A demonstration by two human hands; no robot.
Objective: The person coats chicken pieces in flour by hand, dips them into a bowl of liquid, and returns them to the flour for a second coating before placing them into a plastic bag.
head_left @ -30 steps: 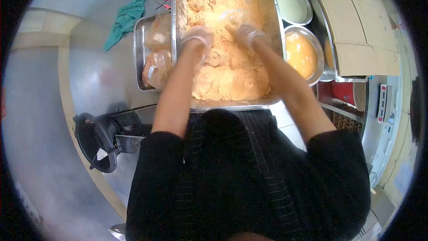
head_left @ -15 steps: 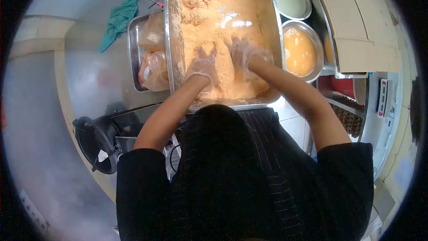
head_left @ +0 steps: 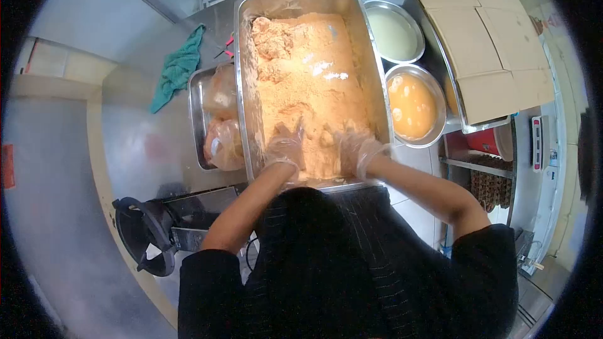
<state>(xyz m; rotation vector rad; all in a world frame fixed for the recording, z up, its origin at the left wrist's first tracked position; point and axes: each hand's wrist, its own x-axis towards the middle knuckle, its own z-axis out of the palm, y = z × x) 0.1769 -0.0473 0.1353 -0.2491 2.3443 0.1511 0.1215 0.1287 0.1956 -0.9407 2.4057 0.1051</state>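
Observation:
A deep steel tray holds a thick layer of orange-tinted powder, lumpy at the top left. Both hands wear clear plastic gloves and are in the powder near the tray's front end. My left hand presses into it on the left, its fingertips partly buried. On the right, my right hand is also sunk in the powder, its fingers mostly covered. Whether either hand grips something under the powder cannot be made out.
Right of the tray stand a round pan of pale liquid and a bowl of orange liquid with yolks, beside flattened cardboard. At left are a small tray with bagged food, a green cloth and pink-handled scissors.
The view has shifted, so the tray appears lower and its far end shows. Both hands remain in the powder, now nearer the tray's front edge, with the right fingers more covered.

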